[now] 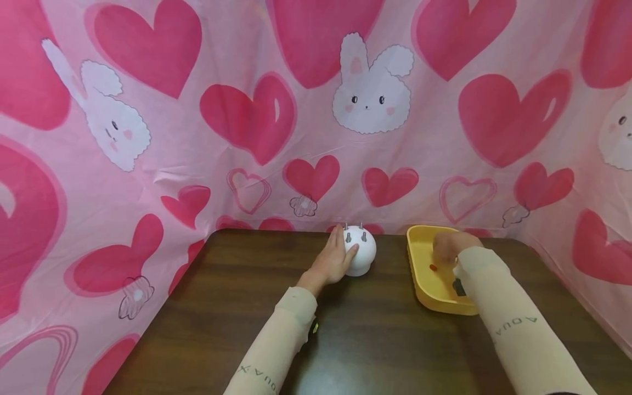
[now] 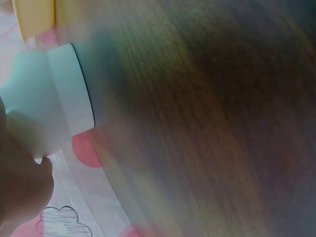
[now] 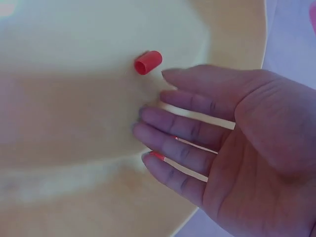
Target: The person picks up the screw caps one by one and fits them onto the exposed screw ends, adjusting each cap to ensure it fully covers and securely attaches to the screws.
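Observation:
A white ball-shaped object [image 1: 364,257] with a short round base stands on the table, several metal studs [image 1: 364,236] sticking up from its top. My left hand [image 1: 332,259] holds it from the left, thumb across the front and fingers along the side. In the left wrist view, the base of the white object [image 2: 71,89] shows beside the thumb. Inside the yellow tray, my right hand [image 3: 222,138] has its fingers loosely extended and nothing in its grasp. Just beyond the fingertips lies a small hollow red cap [image 3: 148,62]. More red [image 3: 157,155] shows behind the lower fingers, mostly hidden.
The yellow tray [image 1: 415,274] with raised walls stands on the right of the dark wooden table [image 1: 365,340]. A pink cloth [image 1: 434,148] with hearts and rabbits hangs behind the table and along its sides. My right sleeve covers part of the tray.

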{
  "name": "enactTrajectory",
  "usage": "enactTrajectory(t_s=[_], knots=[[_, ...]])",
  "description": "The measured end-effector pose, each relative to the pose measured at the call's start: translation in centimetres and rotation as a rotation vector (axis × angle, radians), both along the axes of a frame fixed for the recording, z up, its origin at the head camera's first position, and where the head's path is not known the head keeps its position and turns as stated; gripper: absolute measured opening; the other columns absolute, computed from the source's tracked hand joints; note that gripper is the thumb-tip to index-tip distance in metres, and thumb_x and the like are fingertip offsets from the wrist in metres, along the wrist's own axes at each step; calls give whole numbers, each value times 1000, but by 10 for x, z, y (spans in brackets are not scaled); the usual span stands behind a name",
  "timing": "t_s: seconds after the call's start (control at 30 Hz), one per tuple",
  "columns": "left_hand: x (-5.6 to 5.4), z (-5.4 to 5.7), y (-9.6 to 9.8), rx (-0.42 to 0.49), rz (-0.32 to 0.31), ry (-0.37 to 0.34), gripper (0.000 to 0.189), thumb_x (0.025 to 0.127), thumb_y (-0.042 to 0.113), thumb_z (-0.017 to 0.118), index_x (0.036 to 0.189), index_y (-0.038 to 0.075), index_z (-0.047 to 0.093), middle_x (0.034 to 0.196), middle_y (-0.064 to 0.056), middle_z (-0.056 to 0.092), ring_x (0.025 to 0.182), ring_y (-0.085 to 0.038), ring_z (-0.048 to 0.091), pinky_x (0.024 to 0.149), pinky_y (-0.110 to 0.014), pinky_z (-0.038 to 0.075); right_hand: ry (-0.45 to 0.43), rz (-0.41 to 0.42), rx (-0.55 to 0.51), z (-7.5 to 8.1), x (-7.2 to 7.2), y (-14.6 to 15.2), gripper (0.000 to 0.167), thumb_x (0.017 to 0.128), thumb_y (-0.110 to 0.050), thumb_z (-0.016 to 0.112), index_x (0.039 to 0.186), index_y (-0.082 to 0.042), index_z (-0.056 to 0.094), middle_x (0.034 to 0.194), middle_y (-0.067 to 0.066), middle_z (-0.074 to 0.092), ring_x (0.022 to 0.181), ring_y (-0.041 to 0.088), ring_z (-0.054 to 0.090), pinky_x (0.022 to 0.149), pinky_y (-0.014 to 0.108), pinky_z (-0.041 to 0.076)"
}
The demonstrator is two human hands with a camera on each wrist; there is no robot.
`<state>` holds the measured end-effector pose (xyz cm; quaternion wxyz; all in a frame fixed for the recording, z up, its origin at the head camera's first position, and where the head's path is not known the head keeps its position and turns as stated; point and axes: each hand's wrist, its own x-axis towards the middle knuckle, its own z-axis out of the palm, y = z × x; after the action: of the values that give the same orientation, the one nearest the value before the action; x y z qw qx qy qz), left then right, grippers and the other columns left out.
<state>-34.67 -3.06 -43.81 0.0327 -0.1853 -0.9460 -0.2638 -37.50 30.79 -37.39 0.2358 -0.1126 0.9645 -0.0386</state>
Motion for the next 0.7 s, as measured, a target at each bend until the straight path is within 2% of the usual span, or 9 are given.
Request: enactTrajectory(t_s=[0.1, 0.23, 0.33, 0.43, 0.53, 0.63, 0.7], knots=[[0, -1, 0, -1, 1, 3, 84, 108, 55, 33, 163, -1, 2, 171, -18, 7, 158, -27, 10, 125, -40, 20, -51, -27, -39, -2, -3, -6, 9, 87, -17, 66, 82, -11, 63, 74, 2, 53, 67, 18, 46, 56, 28, 37], [0, -1, 0, -3, 2, 6, 83, 108, 54, 33, 162, -1, 2, 170, -18, 7, 158, -27, 10, 125, -39, 20, -120, -30, -103, -8, -6, -14, 23, 85, -21, 75, 69, -13, 60, 63, -2, 51, 58, 13, 44, 55, 25, 36], [0, -1, 0, -4, 1, 7, 83, 108, 54, 33, 162, -2, 2, 170, -19, 7, 158, -28, 10, 125, -39, 19, -159, 20, -116, -11, -10, -19, 24, 84, -18, 75, 66, -12, 59, 59, -4, 50, 53, 9, 42, 53, 22, 36], [1, 0, 0, -2, 1, 5, 83, 108, 53, 34, 162, -2, 3, 170, -19, 8, 158, -28, 11, 125, -40, 20, -169, 47, -112, -12, -11, -23, 14, 84, -16, 74, 74, -9, 67, 64, -3, 60, 58, 10, 52, 57, 24, 45], [1, 1, 0, -3, -1, 1, 83, 108, 53, 33, 162, -2, 3, 170, -19, 7, 158, -28, 10, 125, -40, 19, -162, 29, -113, -12, -9, -25, 9, 83, -16, 75, 84, -7, 72, 75, 1, 69, 70, 14, 63, 67, 31, 54], [1, 0, 0, -3, -4, 2, 83, 108, 53, 33, 162, -2, 3, 170, -19, 7, 158, -28, 10, 125, -40, 19, -155, 14, -117, -12, -7, -26, 11, 82, -15, 77, 90, -6, 73, 81, 5, 73, 77, 19, 68, 75, 37, 58], [0, 0, 0, 0, -5, 5, 83, 108, 53, 33, 162, -2, 3, 170, -20, 8, 158, -28, 10, 125, -40, 19, -150, 11, -119, -11, -6, -27, 11, 82, -14, 76, 89, -6, 74, 81, 5, 74, 77, 20, 69, 75, 37, 58]])
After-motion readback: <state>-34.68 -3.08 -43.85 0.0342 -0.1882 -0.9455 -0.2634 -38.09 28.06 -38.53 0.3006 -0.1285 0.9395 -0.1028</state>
